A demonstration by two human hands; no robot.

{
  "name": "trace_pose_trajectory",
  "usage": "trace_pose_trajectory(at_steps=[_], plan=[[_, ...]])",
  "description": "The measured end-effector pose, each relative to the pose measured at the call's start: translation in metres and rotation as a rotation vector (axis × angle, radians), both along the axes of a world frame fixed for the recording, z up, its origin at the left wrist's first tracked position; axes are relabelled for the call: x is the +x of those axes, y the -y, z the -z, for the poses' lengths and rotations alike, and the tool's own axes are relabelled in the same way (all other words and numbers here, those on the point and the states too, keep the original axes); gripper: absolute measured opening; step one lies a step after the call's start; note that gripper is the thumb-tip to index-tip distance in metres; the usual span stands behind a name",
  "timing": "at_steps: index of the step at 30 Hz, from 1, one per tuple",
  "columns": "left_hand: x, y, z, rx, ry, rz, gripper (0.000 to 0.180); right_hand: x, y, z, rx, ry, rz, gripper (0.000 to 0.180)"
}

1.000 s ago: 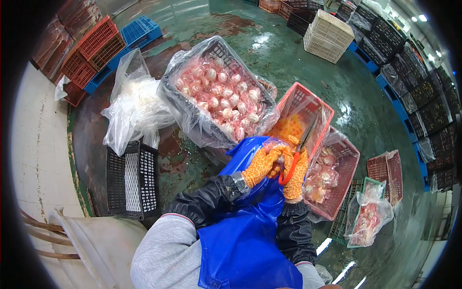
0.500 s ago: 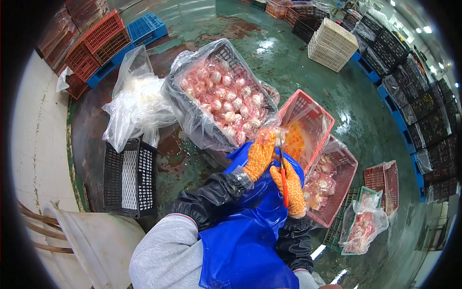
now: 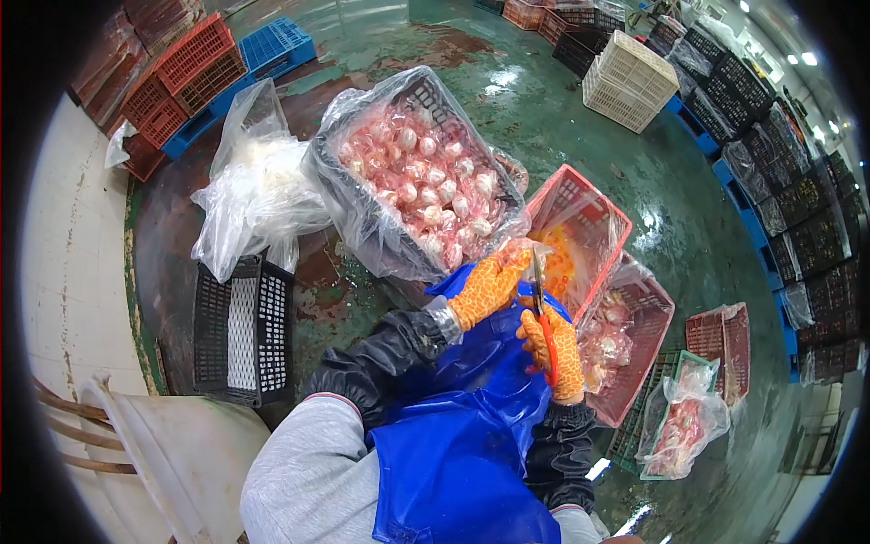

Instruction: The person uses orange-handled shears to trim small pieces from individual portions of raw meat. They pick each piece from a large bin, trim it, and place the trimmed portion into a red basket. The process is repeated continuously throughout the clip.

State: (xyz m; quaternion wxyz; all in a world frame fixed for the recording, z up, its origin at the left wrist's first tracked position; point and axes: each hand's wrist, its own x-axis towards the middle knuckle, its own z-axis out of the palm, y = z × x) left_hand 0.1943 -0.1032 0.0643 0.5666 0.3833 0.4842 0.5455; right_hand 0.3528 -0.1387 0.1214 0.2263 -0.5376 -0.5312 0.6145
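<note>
My left hand (image 3: 490, 288), in an orange patterned glove, pinches a small plastic-wrapped piece (image 3: 529, 247) whose contents are mostly hidden. In my right hand (image 3: 564, 358), also gloved, are red-handled scissors (image 3: 547, 334), their blades pointing up beside the left fingertips. Just beyond the left hand, a plastic-lined black crate (image 3: 419, 83) is filled with pale, egg-shaped pieces (image 3: 447, 190) in clear, pinkish wrapping. Right of the blades stands a plastic-lined red crate (image 3: 605, 213) with yellow liquid and orange round yolk-like pieces (image 3: 560, 263). A second red crate (image 3: 645, 317) holds crumpled wrappers.
At left lie a heap of clear plastic bags (image 3: 263, 181) and a black crate (image 3: 243, 340). A large whitish tub (image 3: 172, 444) stands lower left. Farther right are a green crate (image 3: 625, 444) with a plastic-covered bundle, white crates (image 3: 630, 83) and stacked black crates (image 3: 788, 181).
My right hand with the scissors has shifted slightly right and down, away from the left hand. My left hand has moved slightly left, still pinching the wrapped piece.
</note>
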Motion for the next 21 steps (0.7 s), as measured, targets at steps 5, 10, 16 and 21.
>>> trace_pose_trajectory(at_steps=[5,10,16,21], plan=[[-0.011,0.003,-0.016,-0.126,0.278,0.145,0.030,0.011,0.002,0.007,-0.245,-0.499,-0.063,0.047],[0.000,-0.010,0.010,-0.135,0.393,0.055,0.017,0.012,-0.012,0.032,-0.403,-0.727,-0.027,0.065],[0.013,-0.026,0.003,-0.125,-0.399,-0.114,0.037,0.002,-0.040,0.043,-0.324,-0.521,0.055,0.056],[0.007,-0.042,0.016,-0.170,-0.721,-0.055,0.060,0.004,-0.058,0.041,-0.418,-0.386,-0.013,0.054]])
